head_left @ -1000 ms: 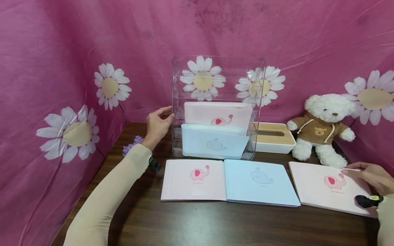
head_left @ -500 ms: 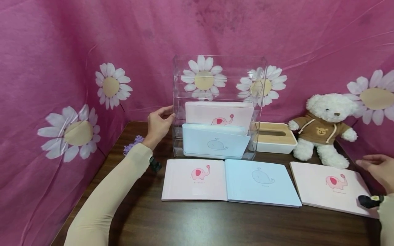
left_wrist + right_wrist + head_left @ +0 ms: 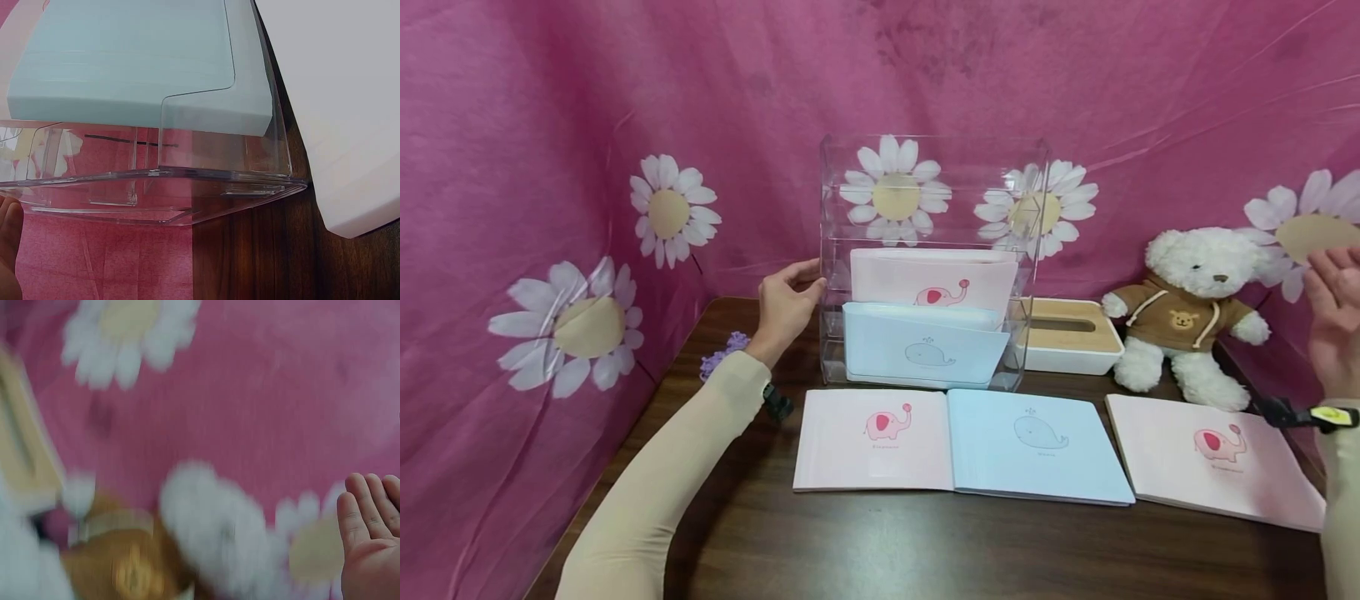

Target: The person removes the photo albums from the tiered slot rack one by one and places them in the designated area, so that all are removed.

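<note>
My left hand [image 3: 786, 304] holds the left side of a clear tiered display rack [image 3: 932, 190], thumb and fingers at its edge. A finger shows beside the clear side panel [image 3: 225, 175] in the left wrist view. The rack carries a pink elephant booklet [image 3: 887, 275] behind a blue whale booklet [image 3: 880, 350]. Raised at the far right, my right hand [image 3: 1337, 325] has straight fingers and an exposed palm, holding nothing. Before the rack lie a pink booklet [image 3: 842, 458], a blue booklet [image 3: 1000, 467] and, apart to the right, another pink booklet [image 3: 1165, 450].
A white tissue box [image 3: 1067, 360] with a wooden lid stands right of the rack. Beside it sits a teddy bear [image 3: 1187, 321] in a brown hoodie. Purple flowers [image 3: 718, 354] lie on the left. A pink daisy cloth [image 3: 760, 100] hangs behind the brown table [image 3: 865, 550].
My right hand has left the right pink booklet, moving right and then up, its palm now showing. My left hand has stayed at the rack.
</note>
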`<state>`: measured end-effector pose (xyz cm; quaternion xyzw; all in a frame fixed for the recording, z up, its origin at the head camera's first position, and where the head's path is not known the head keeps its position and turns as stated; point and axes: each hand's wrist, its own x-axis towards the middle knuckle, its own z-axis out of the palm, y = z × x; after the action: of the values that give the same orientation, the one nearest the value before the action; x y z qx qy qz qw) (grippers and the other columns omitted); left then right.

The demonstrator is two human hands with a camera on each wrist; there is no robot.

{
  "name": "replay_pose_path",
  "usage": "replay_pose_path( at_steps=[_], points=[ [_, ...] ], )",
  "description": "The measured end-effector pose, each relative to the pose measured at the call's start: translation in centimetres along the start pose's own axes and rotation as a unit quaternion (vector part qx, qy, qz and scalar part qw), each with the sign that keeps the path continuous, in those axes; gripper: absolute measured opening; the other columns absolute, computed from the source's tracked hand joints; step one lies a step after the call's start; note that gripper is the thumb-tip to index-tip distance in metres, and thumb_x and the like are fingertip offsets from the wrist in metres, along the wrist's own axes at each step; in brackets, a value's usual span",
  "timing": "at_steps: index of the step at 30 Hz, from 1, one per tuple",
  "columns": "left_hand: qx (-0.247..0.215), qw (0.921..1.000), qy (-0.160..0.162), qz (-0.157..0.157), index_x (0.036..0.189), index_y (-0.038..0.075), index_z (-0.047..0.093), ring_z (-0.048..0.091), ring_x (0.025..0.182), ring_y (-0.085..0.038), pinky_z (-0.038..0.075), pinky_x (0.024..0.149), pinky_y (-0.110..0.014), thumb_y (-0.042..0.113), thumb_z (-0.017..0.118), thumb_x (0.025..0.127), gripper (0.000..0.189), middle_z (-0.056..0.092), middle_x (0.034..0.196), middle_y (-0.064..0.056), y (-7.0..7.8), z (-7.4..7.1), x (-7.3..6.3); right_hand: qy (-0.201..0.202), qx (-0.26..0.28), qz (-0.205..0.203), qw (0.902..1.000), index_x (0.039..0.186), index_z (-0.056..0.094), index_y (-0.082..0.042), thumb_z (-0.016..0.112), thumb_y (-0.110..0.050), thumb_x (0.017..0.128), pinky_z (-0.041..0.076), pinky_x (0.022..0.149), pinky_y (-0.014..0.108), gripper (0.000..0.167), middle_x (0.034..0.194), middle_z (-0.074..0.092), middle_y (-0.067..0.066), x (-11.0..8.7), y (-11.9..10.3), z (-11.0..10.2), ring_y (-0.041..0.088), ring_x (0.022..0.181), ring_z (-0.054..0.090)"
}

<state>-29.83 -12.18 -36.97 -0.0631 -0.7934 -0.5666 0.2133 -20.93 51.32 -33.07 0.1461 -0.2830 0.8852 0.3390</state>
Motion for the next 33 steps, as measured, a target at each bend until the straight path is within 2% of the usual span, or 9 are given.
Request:
replay_pose_path(
  at_steps=[3,5,9,13,16,20,28,31,33],
  points=[
    [-0.001,1.0,0.0,0.0,0.122,0.007,0.074,0.073,0.103,-0.023,0.058,0.078,-0.016,0.009,0.075,0.089,0.033,0.077,0.112,-0.013,0.0,0.0,-0.1,0.002,0.025,0.029,0.9993,0.134,0.046,0.016,0.045,0.026,0.085,0.058,0.099,0.039,0.05,0.122,0.065,0.031,0.7,1.0,3.5,0.04,0.11,0.07],
    [-0.001,1.0,0.0,0.0,0.122,0.007,0.074,0.073,0.103,-0.023,0.057,0.076,-0.014,0.009,0.075,0.089,0.033,0.077,0.112,-0.014,0.1,0.0,-0.1,-0.012,0.009,0.033,0.9993,0.13,0.049,0.018,0.049,0.028,0.083,0.059,0.097,0.04,0.048,0.116,0.067,0.032,0.7,2.0,6.1,0.042,0.107,0.071],
    [-0.001,1.0,-0.001,0.006,0.121,0.006,0.074,0.073,0.103,-0.025,0.054,0.074,-0.01,0.008,0.075,0.089,0.032,0.077,0.112,-0.015,0.1,-0.1,0.0,-0.071,-0.017,0.052,0.996,0.126,0.051,0.022,0.052,0.033,0.081,0.061,0.091,0.041,0.046,0.11,0.069,0.035,0.0,4.2,10.9,0.044,0.102,0.071],
    [-0.003,1.0,-0.002,0.006,0.122,0.006,0.074,0.073,0.104,-0.025,0.053,0.073,-0.009,0.009,0.075,0.089,0.032,0.077,0.112,-0.015,0.1,-0.1,0.0,-0.156,-0.05,0.055,0.985,0.126,0.048,0.027,0.05,0.036,0.079,0.059,0.094,0.041,0.048,0.113,0.067,0.038,-1.0,7.1,14.6,0.044,0.103,0.071],
    [-0.003,1.0,-0.003,0.001,0.122,0.007,0.074,0.073,0.104,-0.024,0.054,0.073,-0.01,0.009,0.075,0.09,0.032,0.077,0.113,-0.014,0.2,-0.1,-0.1,-0.215,-0.097,0.054,0.9702,0.128,0.047,0.028,0.049,0.035,0.081,0.057,0.098,0.037,0.048,0.118,0.066,0.036,-1.8,9.2,16.3,0.041,0.109,0.07],
    [-0.006,1.0,-0.003,0.003,0.122,0.006,0.074,0.073,0.103,-0.024,0.054,0.073,-0.01,0.009,0.075,0.089,0.032,0.077,0.112,-0.014,0.1,-0.1,-0.1,-0.263,-0.161,0.078,0.948,0.132,0.049,0.023,0.052,0.031,0.083,0.057,0.097,0.029,0.05,0.124,0.068,0.028,-2.8,11.2,17.5,0.033,0.117,0.068],
    [-0.013,0.9999,-0.009,-0.004,0.122,0.007,0.074,0.073,0.104,-0.023,0.055,0.075,-0.011,0.009,0.075,0.09,0.032,0.077,0.113,-0.014,0.1,0.0,-0.2,-0.306,-0.276,0.127,0.9024,0.136,0.054,0.01,0.062,0.02,0.086,0.052,0.103,0.022,0.052,0.13,0.068,0.017,-4.6,14.0,19.1,0.022,0.122,0.066],
    [-0.012,0.9998,-0.008,-0.011,0.123,0.007,0.073,0.073,0.104,-0.022,0.058,0.078,-0.015,0.01,0.075,0.09,0.032,0.077,0.114,-0.014,0.2,0.0,-0.2,-0.324,-0.331,0.143,0.8745,0.138,0.055,0.005,0.067,0.014,0.087,0.051,0.104,0.019,0.054,0.133,0.067,0.014,-5.1,15.1,19.5,0.018,0.123,0.064],
    [-0.012,0.9998,-0.007,-0.012,0.123,0.006,0.073,0.073,0.104,-0.022,0.059,0.079,-0.017,0.009,0.074,0.09,0.033,0.077,0.114,-0.014,0.2,0.0,-0.2,-0.345,-0.378,0.151,0.846,0.139,0.055,0.002,0.07,0.01,0.087,0.05,0.104,0.017,0.055,0.136,0.065,0.014,-5.3,16.0,19.5,0.016,0.124,0.063]
  ],
)
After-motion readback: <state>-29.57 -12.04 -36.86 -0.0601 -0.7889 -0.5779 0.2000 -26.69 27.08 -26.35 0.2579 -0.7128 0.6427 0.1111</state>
